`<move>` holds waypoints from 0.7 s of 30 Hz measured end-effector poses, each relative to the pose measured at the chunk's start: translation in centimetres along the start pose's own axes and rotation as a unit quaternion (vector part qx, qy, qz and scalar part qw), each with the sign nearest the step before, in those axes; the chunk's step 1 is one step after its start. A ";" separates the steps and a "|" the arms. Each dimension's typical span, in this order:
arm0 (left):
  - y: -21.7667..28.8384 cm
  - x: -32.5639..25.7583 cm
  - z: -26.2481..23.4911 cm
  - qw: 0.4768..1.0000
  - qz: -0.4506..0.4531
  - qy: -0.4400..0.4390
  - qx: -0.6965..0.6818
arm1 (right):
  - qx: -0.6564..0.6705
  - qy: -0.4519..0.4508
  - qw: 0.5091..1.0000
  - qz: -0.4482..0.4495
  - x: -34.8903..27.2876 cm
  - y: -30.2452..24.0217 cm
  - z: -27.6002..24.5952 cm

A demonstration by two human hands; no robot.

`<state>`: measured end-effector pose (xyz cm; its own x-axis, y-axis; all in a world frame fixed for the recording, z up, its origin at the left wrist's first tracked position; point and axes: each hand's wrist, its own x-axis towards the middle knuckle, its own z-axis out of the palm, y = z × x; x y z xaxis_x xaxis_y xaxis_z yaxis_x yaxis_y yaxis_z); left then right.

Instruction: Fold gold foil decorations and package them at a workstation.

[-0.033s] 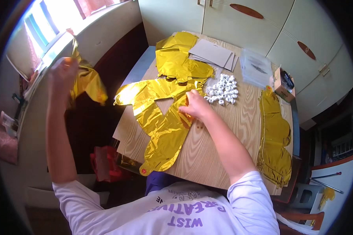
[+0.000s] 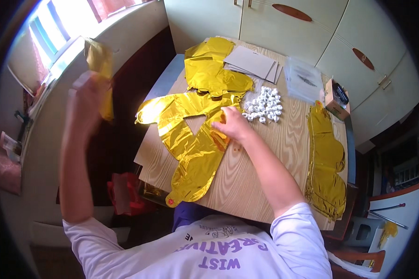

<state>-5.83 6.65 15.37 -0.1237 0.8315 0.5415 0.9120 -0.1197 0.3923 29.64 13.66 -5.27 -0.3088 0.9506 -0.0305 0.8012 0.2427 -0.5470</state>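
My left hand [image 2: 86, 90] is raised at the left, off the table, smeared by motion. It looks closed on a strip of gold foil [image 2: 100, 58], which hangs above and below the fist. A flat gold foil balloon [image 2: 191, 172] with a triangular hole lies on the table in front of me, its lower tip at the near edge. On its right part rests my right hand [image 2: 233, 123], thumb and forefinger apart, touching the foil. Another folded gold foil balloon [image 2: 209, 65] lies just beyond. White plastic rings [image 2: 265, 104] are heaped right of my right hand.
Grey cardboard sheets [image 2: 251, 63], clear plastic sleeves [image 2: 302, 79] and a small box [image 2: 337, 100] with dark things in it stand at the back right. A long gold foil stack [image 2: 327, 162] lies along the right edge. A red bag [image 2: 125, 193] is below the table's left side.
My left hand has shifted slightly right, and the foil strip has swung up and inward, now partly above the fist. My right hand stays in place on the balloon.
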 end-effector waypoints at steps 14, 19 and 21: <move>21.3 -22.5 12.8 0.678 0.113 -0.625 -0.371 | 0.320 -0.038 0.935 0.145 -20.3 6.8 -6.2; 17.1 -18.1 16.8 0.795 0.297 -0.432 -0.306 | -0.080 0.194 0.977 0.035 -19.9 12.7 -6.4; 14.3 -18.1 19.5 0.851 0.380 -0.301 -0.201 | -0.122 0.239 0.963 0.018 -20.6 13.3 -6.2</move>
<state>17.05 0.46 -3.38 0.7752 0.5444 0.3204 0.4168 -0.8219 0.3882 49.82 -1.51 -6.68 -0.0540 0.9260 0.3737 0.9219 0.1900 -0.3377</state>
